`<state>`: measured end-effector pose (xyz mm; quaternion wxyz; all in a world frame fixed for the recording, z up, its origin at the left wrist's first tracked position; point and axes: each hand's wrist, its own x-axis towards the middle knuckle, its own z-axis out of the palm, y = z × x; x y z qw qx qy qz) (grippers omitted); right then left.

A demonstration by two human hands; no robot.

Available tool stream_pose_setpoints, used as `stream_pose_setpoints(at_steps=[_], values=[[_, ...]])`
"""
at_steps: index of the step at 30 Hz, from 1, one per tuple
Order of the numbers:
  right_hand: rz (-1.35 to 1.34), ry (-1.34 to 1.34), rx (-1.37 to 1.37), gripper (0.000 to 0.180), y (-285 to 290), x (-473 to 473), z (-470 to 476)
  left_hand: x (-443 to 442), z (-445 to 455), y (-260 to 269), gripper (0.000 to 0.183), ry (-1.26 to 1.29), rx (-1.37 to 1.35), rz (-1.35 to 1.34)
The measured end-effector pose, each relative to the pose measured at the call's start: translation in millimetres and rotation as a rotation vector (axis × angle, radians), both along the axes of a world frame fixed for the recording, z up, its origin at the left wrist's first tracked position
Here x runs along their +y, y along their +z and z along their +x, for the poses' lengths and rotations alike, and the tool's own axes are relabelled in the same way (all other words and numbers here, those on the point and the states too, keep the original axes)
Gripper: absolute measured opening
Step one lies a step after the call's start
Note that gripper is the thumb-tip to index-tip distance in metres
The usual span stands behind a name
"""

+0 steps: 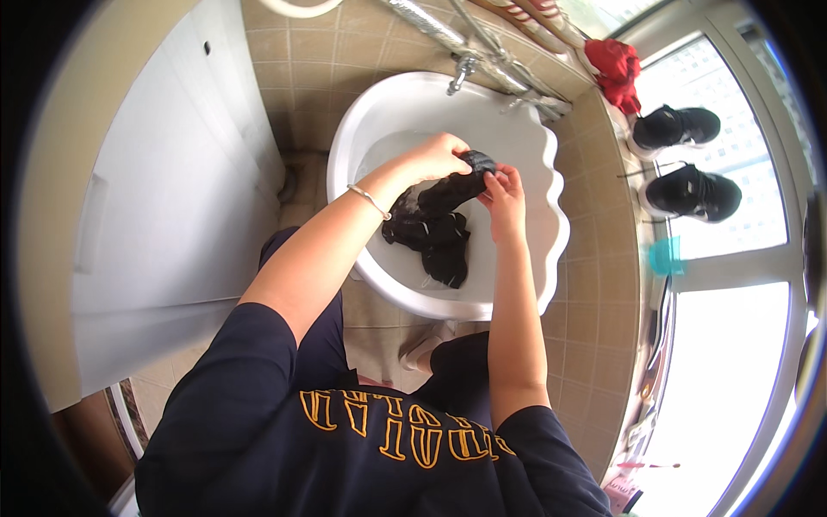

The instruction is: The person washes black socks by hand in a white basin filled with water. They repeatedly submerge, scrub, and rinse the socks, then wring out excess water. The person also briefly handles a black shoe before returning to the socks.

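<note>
Over a white wash basin my two hands hold up a wet black cloth item, probably a sock. My left hand pinches its upper end from the left, with a silver bangle on that wrist. From the right, the fingers of my right hand grip the same end. More black fabric pieces lie bunched in shallow water on the basin floor just below. Whether the held piece touches them I cannot tell.
A metal tap juts over the basin's far rim. To the left stands a white appliance or cabinet. Along the right windowsill sit black sneakers, a red cloth and a teal cup. Pipes run along the tiled wall.
</note>
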<state>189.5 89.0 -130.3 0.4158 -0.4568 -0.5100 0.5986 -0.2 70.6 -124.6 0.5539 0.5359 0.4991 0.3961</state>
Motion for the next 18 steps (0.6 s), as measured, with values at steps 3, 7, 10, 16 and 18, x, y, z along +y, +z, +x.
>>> stream_pose_setpoints(at_steps=[3,7,10,16,18], values=[[-0.013,-0.096,0.066,0.032,-16,-13,12,-13,13,13,0.021,-0.057,-0.35,-0.138],[-0.135,-0.001,0.055,0.025,12,-42,11,-23,32,6,0.022,-0.063,-0.323,-0.214],[-0.036,-0.017,-0.222,0.028,3,-38,30,-26,62,2,0.015,0.064,0.055,0.032],[-0.079,-0.085,-0.234,0.028,25,-45,39,-23,77,-19,0.035,0.142,0.275,0.269],[-0.144,-0.165,-0.069,0.027,25,-40,40,-20,77,-21,0.035,0.067,0.248,0.125]])
